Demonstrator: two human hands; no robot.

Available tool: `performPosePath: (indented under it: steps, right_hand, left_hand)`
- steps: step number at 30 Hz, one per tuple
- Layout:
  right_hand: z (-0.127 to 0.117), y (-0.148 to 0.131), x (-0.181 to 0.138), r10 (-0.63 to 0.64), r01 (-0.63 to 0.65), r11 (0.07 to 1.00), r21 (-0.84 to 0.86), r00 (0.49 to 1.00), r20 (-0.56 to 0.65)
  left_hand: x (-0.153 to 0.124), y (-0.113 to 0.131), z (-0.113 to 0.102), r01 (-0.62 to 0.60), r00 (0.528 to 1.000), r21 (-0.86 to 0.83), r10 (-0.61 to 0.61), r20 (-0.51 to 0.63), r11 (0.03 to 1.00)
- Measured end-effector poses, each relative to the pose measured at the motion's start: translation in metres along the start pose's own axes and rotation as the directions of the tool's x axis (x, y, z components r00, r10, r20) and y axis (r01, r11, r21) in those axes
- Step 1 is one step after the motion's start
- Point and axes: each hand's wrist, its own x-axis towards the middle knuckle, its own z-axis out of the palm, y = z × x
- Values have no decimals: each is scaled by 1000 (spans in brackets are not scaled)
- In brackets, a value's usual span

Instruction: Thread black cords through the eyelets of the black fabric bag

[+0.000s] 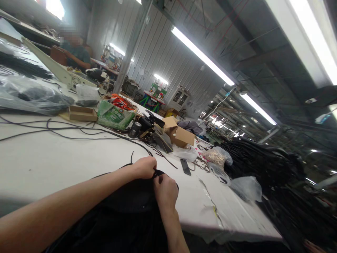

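A black cloth piece (123,207), perhaps a garment, lies over the table's near edge and hangs down in front of me. My left hand (144,168) is closed in a pinch on its upper edge. Close beside it, my right hand (166,191) pinches the same edge, fingertips almost touching the left ones. What lies right between the fingertips is small and partly hidden. Long black cords (123,135) run across the white table (65,161) from the left and reach behind my left hand; whether they join the cloth cannot be seen.
Beyond my hands are a green bag (114,116) with orange straps, a shallow cardboard box (83,114), an open carton (183,137) and a phone (185,167). Plastic bags (246,188) and a big black heap (263,165) flank the right. A person (79,54) sits at far left.
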Motion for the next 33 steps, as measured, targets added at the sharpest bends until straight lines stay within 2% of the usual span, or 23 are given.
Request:
performPosePath:
  steps: [4,7,12,18,22,27,30,33]
  right_hand:
    - [2,-1,-1,-8,8,1000,23,1000,4]
    - [4,0,-2,-28,27,999,47,1000,4]
    - [4,1,-3,-51,50,994,98,999,9]
    - [2,2,-6,-43,41,993,108,999,13]
    - [3,4,-7,-36,34,993,111,999,19]
    - [6,7,-9,-40,37,990,136,999,17]
    - [0,9,-13,-67,62,986,158,997,25]
    - [-12,11,-8,-110,134,963,235,988,-110]
  left_hand:
    - [-1,2,1,17,999,-56,-15,38,998]
    - [3,-3,2,84,992,-108,-72,106,991]
    - [15,-8,-1,215,940,-173,-155,304,961]
    - [28,6,0,213,888,-83,-157,433,974]
    - [31,9,5,186,884,-12,-162,439,982]
    - [22,4,7,144,892,18,-138,431,989]
    - [14,3,2,74,936,61,-91,341,995]
    - [9,7,-7,2,972,168,-41,230,986]
